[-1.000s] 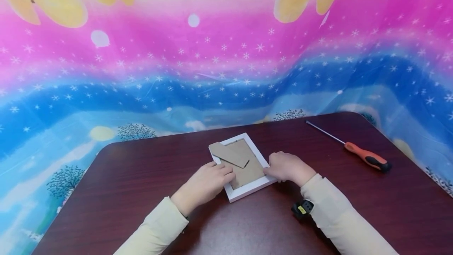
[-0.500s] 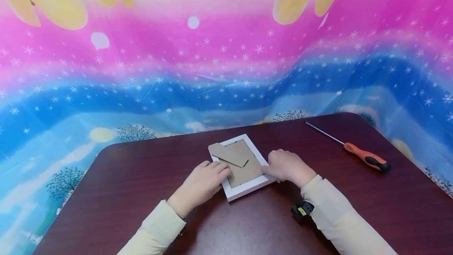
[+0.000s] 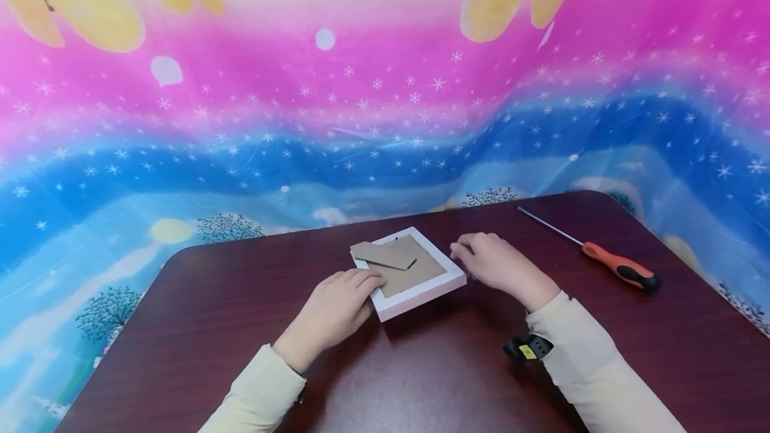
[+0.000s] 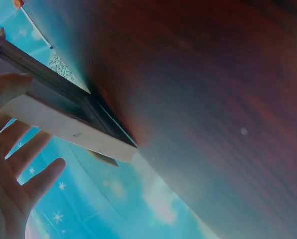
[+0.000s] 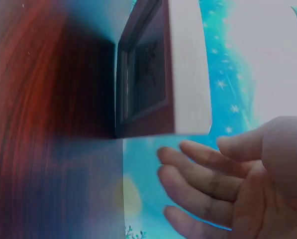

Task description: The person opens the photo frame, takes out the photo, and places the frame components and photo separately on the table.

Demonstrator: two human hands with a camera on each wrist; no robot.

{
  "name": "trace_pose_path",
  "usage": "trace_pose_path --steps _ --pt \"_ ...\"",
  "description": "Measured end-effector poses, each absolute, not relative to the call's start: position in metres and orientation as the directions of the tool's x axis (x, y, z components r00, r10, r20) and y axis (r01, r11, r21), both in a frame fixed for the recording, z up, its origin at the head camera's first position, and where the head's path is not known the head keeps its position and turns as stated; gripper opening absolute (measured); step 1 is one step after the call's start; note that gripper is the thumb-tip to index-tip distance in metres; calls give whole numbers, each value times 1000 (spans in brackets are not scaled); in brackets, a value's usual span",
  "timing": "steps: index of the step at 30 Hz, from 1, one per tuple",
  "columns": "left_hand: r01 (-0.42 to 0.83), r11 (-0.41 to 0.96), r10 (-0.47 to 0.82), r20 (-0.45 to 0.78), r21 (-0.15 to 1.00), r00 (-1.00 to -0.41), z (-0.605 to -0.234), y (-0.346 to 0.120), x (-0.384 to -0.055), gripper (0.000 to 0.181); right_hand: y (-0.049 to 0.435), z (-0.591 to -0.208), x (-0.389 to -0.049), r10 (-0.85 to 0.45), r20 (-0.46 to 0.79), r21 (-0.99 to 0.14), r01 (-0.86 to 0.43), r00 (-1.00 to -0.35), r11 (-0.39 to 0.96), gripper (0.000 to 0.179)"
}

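Note:
A white picture frame (image 3: 421,297) lies back side up, tilted, its near edge lifted off the table. Brown backing board (image 3: 424,274) fills it, and a cardboard stand leg (image 3: 385,256) slants across the board and over the frame's left side. My left hand (image 3: 335,299) grips the near left side, fingers over the back; the left wrist view shows its thumb (image 4: 11,85) on the front. Beside the right side, my right hand (image 3: 498,264) holds nothing; in the right wrist view its loosely bent fingers (image 5: 198,196) are apart from the frame (image 5: 190,69).
A flat-tipped screwdriver (image 3: 619,266) with an orange and black handle lies at the right of the dark red-brown table (image 3: 252,313). Behind the table hangs a colourful cloth (image 3: 289,105) with snowflakes. A black strap device (image 3: 529,349) sits at the right wrist.
The frame's near edge has risen off the table, with the left hand lifting it. My right hand has let go of the frame's right side and moved slightly up and right.

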State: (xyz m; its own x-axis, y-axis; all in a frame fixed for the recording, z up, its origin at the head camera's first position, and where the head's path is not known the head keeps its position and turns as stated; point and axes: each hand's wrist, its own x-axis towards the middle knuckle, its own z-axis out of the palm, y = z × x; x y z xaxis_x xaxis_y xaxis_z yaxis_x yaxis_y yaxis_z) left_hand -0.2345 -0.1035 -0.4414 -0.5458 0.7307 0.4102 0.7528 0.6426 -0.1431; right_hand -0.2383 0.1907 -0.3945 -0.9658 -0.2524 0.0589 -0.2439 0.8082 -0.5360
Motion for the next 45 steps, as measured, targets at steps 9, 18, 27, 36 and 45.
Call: trace_pose_path --steps 9,18,27,36,45 --pt "718 694 623 462 46 -631 -439 -106 -234 43 206 -412 -256 -232 258 -579 -342 -938 740 19" --pt "681 707 555 446 191 -702 -432 -107 -233 46 192 -427 -257 -399 371 -483 -541 -839 689 63" --pt "656 702 541 391 278 -745 -431 -110 -235 47 185 -425 -253 -394 395 -502 -554 -830 664 64" --pt "709 653 557 465 267 -688 -432 -111 -247 54 185 -420 -251 -428 396 -458 -579 -812 675 61" --pt "721 609 557 468 332 -686 -428 -111 -251 46 186 -410 -246 -399 415 -495 -571 -818 656 38"
